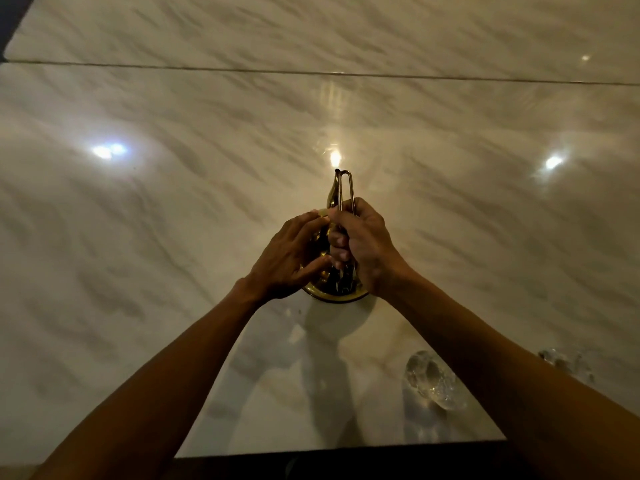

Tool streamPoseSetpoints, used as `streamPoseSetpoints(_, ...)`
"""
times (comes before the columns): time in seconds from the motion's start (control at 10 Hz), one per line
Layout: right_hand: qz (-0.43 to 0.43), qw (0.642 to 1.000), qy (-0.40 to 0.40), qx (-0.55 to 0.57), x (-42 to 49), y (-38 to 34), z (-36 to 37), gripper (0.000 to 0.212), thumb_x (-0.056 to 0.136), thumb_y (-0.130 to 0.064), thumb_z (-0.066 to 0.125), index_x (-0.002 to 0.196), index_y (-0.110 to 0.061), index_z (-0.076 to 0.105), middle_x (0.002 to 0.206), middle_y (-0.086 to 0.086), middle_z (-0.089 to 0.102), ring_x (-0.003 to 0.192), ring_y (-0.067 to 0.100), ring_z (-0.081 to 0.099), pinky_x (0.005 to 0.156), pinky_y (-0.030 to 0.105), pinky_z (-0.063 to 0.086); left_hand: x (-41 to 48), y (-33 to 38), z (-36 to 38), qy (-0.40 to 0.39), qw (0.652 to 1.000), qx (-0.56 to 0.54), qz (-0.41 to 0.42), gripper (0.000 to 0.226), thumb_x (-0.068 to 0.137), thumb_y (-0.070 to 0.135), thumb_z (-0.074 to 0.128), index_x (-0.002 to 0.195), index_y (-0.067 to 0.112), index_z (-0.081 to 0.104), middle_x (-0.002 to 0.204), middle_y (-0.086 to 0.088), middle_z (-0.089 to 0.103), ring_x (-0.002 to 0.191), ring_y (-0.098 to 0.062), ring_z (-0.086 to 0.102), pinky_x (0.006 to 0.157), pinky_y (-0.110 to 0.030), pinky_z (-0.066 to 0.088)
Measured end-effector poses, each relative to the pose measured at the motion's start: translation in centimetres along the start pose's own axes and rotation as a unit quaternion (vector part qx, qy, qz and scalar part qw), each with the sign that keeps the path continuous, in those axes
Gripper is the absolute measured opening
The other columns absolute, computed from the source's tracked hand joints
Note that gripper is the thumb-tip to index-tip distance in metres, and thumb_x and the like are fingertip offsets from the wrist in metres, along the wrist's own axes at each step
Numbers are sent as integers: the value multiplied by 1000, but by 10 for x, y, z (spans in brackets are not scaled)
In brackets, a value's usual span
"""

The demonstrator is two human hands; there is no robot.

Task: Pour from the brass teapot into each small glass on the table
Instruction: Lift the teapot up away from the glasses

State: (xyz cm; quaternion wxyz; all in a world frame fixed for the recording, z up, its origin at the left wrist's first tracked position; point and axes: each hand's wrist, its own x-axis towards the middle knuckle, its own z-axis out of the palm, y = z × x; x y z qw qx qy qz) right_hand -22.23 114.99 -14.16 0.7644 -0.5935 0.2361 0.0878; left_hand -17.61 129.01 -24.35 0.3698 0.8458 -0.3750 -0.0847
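Brass teapot (335, 271) — gripped between both hands.

Dim, warm light. Three lamp glares dot my glossy cream marble tabletop (450, 220) at nine, twelve and three o'clock. My forearms cast soft shadows toward six. Marble veining smears and edges bow outward.

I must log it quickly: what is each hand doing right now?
Left hand: open, fingers resting against the side of the brass teapot.
Right hand: closed around the teapot's handle.
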Motion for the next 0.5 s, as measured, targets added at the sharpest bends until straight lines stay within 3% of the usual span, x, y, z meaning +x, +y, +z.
streamPoseSetpoints(0.3, -22, 999, -3, -28, -3, -1, -4, 14, 93, -19, 50, 99, -7, 52, 55, 2, 50, 43, 14, 47, 44, 27, 44, -3, 1, 1, -15, 1000, 18, -17, 66, 90, 59, 35, 146, 25, 23, 154, -7, 29, 141, -20, 26, 112, -40, 31)
streamPoseSetpoints(0.4, -19, 991, 7, -132, -9, -6, -6, 24, 89, -28, 55, 107, -10, 55, 74, 6, 63, 66, 19, 62, 64, 32, 54, -7, 13, -13, -9, 998, 18, -65, 65, 91, 58, 37, 147, 32, 17, 157, 0, 17, 144, -13, 15, 114, -36, 23)
streamPoseSetpoints(0.5, -36, 966, 19, -254, -18, -16, -18, 37, 85, -36, 59, 114, -15, 52, 92, 4, 62, 82, 20, 63, 70, 29, 52, -13, 24, -21, 14, 994, 28, -104, 67, 90, 57, 42, 147, 29, 20, 155, 9, 11, 140, -5, 12, 113, -34, 20)
